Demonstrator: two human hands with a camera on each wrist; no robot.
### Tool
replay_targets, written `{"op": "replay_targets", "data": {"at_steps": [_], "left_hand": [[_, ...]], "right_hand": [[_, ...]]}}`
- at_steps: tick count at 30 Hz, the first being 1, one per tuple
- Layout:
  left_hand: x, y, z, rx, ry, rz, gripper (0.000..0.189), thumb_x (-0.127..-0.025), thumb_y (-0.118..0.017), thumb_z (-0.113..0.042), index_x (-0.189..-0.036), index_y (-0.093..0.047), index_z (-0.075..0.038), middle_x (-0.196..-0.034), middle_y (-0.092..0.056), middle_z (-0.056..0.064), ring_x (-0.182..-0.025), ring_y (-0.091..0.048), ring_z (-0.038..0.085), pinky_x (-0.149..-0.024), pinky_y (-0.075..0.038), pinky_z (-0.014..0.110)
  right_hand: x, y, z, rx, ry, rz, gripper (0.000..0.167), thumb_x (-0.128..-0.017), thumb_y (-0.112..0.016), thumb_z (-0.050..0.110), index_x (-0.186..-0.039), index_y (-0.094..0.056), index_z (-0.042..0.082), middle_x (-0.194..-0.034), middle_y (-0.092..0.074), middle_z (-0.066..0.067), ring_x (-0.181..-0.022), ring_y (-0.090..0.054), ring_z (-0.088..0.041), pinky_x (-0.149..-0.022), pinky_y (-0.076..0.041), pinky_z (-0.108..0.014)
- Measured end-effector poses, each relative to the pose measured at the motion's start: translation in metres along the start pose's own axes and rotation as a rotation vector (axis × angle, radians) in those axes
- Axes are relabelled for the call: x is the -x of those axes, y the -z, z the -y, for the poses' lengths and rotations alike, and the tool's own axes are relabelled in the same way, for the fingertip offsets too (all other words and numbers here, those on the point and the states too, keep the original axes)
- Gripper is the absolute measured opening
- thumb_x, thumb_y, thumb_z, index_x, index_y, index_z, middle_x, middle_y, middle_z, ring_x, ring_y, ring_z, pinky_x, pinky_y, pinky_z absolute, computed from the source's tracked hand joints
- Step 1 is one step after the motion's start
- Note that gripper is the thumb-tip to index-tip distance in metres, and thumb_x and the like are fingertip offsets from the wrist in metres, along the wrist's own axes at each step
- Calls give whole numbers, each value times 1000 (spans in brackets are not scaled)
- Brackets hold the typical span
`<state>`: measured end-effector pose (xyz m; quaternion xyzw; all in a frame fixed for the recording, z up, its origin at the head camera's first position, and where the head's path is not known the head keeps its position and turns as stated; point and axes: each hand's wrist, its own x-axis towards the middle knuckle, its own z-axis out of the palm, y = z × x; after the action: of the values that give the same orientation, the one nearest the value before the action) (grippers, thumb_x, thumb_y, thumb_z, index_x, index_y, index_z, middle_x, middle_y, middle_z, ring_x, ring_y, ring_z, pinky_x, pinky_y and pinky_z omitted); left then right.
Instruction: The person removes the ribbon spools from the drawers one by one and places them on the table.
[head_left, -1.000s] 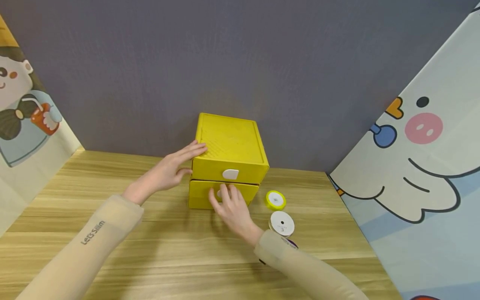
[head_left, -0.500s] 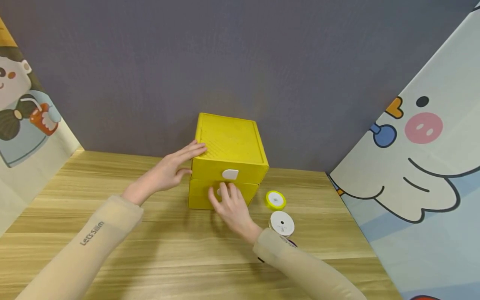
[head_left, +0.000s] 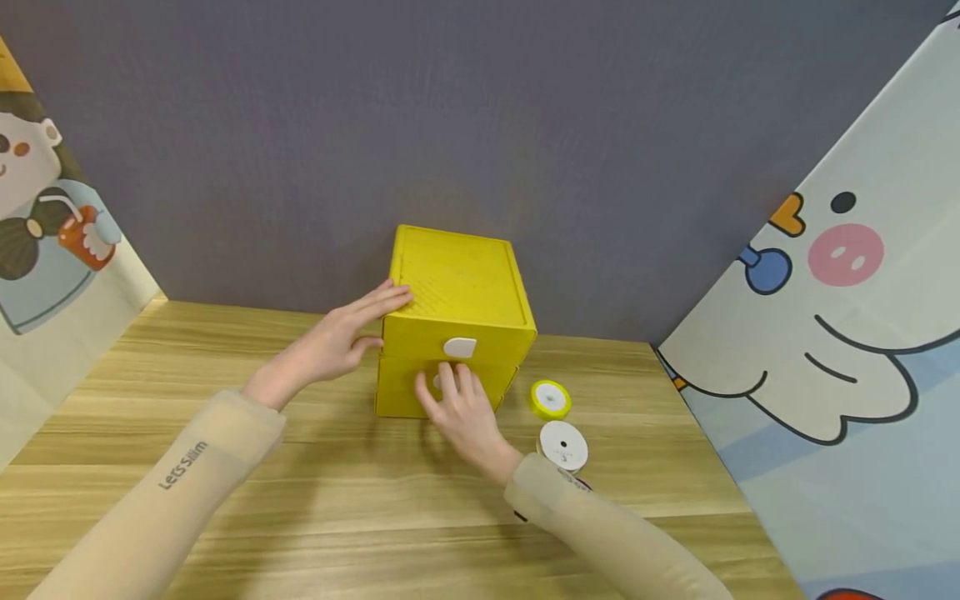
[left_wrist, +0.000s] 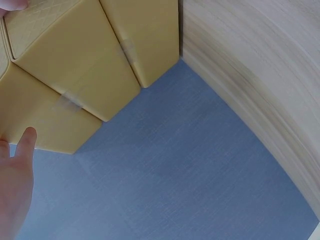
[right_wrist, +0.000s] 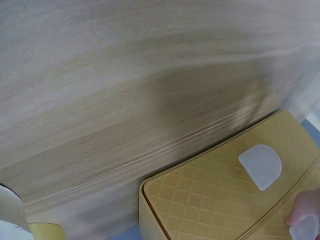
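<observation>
Handle (right_wrist: 304,229) on yellow drawer box (head_left: 467,275) sits within bent fingers of right hand (head_left: 467,415); left hand (head_left: 341,337), fingers straight, touches the box's left edge.

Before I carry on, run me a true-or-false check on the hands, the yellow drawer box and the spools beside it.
1. The left hand has its fingertips on the top of the yellow drawer box. True.
2. The right hand is at the side wall of the box. False: it is at the front.
3. The box stands wide open. False: its upper drawer and lower drawer both look closed.
4. The white spool lies nearer the person than the yellow-rimmed spool. True.
5. The yellow-rimmed spool sits on top of the box. False: it lies on the table, right of the box.
6. The upper handle is white. True.
</observation>
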<state>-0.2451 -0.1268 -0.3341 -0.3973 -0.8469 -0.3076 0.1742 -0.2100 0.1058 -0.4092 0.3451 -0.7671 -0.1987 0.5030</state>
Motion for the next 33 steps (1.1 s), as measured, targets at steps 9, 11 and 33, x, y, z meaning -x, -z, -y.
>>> {"op": "replay_targets", "data": {"at_steps": [9, 11, 33], "left_hand": [[0, 1, -1, 3, -2, 2, 68, -81, -62, 15, -143, -43, -4, -152, -37, 18, -143, -30, 38, -104, -46, 50], [0, 0, 0, 2, -2, 0, 68, -80, -62, 15, -143, -43, -4, -152, -37, 18, -143, -30, 39, -104, -46, 50], [0, -1, -1, 9, 6, 1, 69, -80, -61, 17, -143, -42, -4, -153, -36, 18, -143, -29, 39, -104, -45, 50]], "right_hand": [[-4, 3, -3, 1, -7, -35, 46, -97, -26, -4, -102, -64, 21, -92, -59, -8, -72, -55, -18, -56, -50, -22], [-3, 2, -2, -7, -18, -20, 46, -97, -26, -4, -103, -64, 20, -93, -59, -8, -73, -56, -19, -58, -51, -24], [9, 14, 23, 8, -21, 46, 38, -95, -36, 2, -110, -62, 26, -106, -64, -2, -93, -62, -17, -73, -56, -30]]}}
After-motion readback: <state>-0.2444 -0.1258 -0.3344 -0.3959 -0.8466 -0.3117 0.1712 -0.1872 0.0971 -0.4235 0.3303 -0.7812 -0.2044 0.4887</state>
